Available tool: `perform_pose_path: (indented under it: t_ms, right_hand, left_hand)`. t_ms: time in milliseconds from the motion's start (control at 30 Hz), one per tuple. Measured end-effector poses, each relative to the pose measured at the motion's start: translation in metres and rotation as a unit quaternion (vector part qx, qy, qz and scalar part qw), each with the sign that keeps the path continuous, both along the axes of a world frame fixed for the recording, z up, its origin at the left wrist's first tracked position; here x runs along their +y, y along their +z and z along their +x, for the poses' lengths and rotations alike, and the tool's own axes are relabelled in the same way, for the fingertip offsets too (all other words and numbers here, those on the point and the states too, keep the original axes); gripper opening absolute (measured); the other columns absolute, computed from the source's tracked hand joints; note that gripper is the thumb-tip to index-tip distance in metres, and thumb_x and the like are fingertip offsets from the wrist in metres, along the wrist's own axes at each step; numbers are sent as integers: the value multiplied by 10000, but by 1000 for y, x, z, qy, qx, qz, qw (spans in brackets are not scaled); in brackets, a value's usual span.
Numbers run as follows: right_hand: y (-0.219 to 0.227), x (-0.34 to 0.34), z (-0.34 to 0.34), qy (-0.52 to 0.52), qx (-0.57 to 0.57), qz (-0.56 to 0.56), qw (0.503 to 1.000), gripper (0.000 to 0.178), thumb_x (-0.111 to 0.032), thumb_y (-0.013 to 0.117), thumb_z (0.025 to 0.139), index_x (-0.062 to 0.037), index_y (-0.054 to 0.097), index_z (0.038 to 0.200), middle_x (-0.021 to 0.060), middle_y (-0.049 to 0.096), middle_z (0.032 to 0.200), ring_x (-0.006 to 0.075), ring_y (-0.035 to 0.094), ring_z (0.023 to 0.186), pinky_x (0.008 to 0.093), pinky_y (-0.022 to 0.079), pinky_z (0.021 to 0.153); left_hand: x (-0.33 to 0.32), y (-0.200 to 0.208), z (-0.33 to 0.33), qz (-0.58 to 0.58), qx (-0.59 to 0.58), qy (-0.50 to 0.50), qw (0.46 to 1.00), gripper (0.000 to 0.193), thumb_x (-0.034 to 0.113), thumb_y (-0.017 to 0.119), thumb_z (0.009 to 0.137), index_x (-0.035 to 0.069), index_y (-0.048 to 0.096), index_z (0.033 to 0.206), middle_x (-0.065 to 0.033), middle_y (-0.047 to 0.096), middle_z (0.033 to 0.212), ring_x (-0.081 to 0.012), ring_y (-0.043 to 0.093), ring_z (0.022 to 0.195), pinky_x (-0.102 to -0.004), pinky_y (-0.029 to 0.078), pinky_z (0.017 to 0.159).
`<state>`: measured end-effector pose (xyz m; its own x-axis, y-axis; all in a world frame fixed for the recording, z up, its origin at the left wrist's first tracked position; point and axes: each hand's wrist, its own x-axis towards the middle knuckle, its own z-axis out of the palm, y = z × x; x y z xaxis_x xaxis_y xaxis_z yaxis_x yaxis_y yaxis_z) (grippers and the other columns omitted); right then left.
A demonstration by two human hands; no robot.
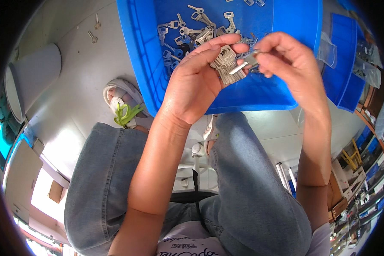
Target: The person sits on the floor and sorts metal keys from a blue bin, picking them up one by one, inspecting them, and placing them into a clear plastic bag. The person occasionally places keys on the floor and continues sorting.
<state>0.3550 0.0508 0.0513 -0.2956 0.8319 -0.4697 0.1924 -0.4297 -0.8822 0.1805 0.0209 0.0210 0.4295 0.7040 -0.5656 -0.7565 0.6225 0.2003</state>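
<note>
Downward fisheye view from head

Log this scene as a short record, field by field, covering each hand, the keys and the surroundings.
Left hand: holds a stack of keys, heads gathered together
Right hand: pinches a key, blade pointing toward the left hand
Contact between key and stack: cannot tell; they overlap in view
Container: blue bin, beneath and beyond the hands
Bin contents: many loose keys, jumbled
Floor: two keys at upper left
Person: knees bent, in blue jeans
</note>
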Motion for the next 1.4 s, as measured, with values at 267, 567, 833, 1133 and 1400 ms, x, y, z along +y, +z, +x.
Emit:
perform_pose_path:
  t_ms: [267, 567, 833, 1133, 1400]
  right_hand:
    - [25, 4, -7, -8, -67, 17, 998, 57, -41, 585, 797, -12, 572, 843, 14, 583, 739, 41, 508, 617, 169, 389, 523]
    - [36, 4, -28, -68, -57, 43, 995, 100, -59, 592, 805, -8, 601, 890, 20, 596, 709, 48, 515, 596, 164, 377, 498]
    - [33, -4, -5, 62, -90, 152, 982, 169, 31, 642, 726, -5, 601, 886, 49, 567, 854, 100, 527, 776, 196, 413, 656]
    - [43, -7, -5, 84, -142, 183, 969, 372, -23, 718, 616, -50, 603, 969, 57, 550, 997, 123, 523, 864, 234, 422, 690]
    - [29, -15, -18, 96, -188, 240, 948, 554, -20, 737, 552, -75, 573, 1078, 103, 502, 1152, 240, 508, 1033, 322, 426, 846]
  left_hand:
    - [4, 4, -2, 51, -15, -62, 997, 356, 222, 446, 899, -25, 469, 1154, -111, 577, 1000, -194, 577, 860, -344, 482, 794]
    - [4, 5, 2, 60, -13, -64, 996, 339, 219, 440, 904, -17, 475, 1144, -127, 573, 1016, -206, 581, 888, -347, 485, 790]
    - [4, 6, -1, 30, -133, -22, 990, 317, 184, 389, 921, -45, 477, 1123, -159, 560, 1020, -223, 588, 895, -385, 506, 813]
    - [4, 11, 1, 38, -108, -32, 993, 336, 225, 401, 922, -32, 478, 1124, -165, 578, 1005, -215, 603, 882, -337, 523, 775]
    - [2, 8, 5, 67, -28, -39, 997, 345, 245, 469, 892, -1, 458, 1133, -128, 578, 1011, -226, 605, 896, -312, 536, 733]
